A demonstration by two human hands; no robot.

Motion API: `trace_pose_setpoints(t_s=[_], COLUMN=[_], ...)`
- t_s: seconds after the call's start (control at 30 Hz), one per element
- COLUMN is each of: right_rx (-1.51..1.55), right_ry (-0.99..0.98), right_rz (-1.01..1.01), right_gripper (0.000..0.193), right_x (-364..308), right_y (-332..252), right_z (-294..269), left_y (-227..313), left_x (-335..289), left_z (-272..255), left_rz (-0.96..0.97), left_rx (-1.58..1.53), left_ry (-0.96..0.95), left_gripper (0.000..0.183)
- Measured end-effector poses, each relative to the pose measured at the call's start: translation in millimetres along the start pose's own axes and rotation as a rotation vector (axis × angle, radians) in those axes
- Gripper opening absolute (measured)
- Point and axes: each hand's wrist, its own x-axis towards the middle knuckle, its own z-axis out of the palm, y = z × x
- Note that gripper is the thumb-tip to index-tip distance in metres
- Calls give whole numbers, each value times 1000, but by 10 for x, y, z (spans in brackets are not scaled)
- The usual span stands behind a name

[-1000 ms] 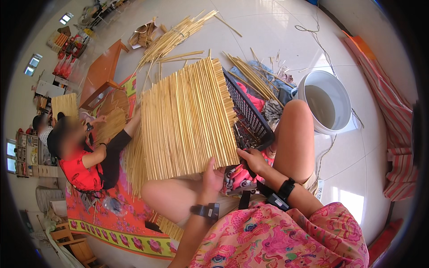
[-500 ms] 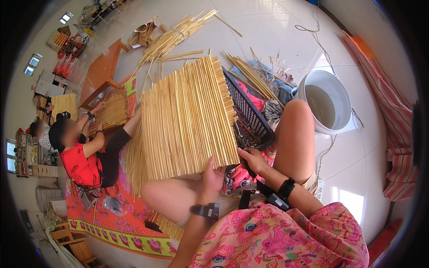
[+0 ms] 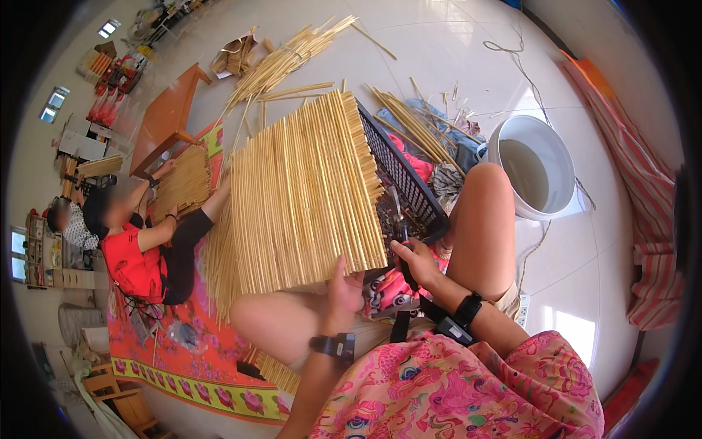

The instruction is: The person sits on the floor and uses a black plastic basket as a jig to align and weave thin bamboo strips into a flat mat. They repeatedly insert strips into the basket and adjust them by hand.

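Note:
A large panel of straight yellow reed stalks (image 3: pixel 303 197), laid side by side, rests tilted over my lap and the dark plastic basket (image 3: pixel 402 164). My left hand (image 3: pixel 345 294) grips the panel's near edge, with the thumb on top and the other fingers hidden underneath. Just right of the panel's near corner, my right hand (image 3: pixel 415 260) is closed around dark-handled pruning shears (image 3: pixel 401 231). Their metal jaws point away from me, over the basket, apart from the panel. The stalk ends along the right side are uneven.
Loose stalks (image 3: pixel 292 62) lie on the tiled floor ahead; more stalks (image 3: pixel 417 128) rest on cloths beside the basket. A white bucket (image 3: pixel 530 168) with water stands right of my knee. To the left, a person in red (image 3: pixel 135 256) handles another panel (image 3: pixel 183 183) near a wooden bench (image 3: pixel 167 117).
The panel has shifted slightly left, away from my right hand. More of the shears now shows. At the left, the co-workers' panels have changed angle.

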Motion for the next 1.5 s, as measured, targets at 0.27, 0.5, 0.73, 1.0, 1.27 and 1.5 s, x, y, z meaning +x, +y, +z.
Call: trace_pose_setpoints(t_s=[0.27, 0.5, 0.73, 1.0, 1.27, 1.5], right_rx=[-288, -1123, -1068, -1023, -394, 284], right_ry=[195, 274, -29, -197, -138, -225], right_rz=[52, -100, 15, -365, -362, 14], right_gripper=[52, 60, 86, 87, 27, 27], right_x=[134, -75, -37, -63, 749, 1008], right_y=[-211, -136, -103, 141, -459, -580], right_z=[-226, -247, 190, 498, -144, 109], left_y=[353, 341, 302, 319, 295, 344], left_x=[-145, -117, -142, -157, -168, -211], left_z=[36, -8, 183, 190, 165, 181], left_rz=[22, 7, -96, -225, -130, -154], left_rx=[-30, -141, -161, -17, 22, 6], left_ry=[13, -157, -167, -168, -143, -129], left_gripper=[25, 33, 47, 50, 43, 44])
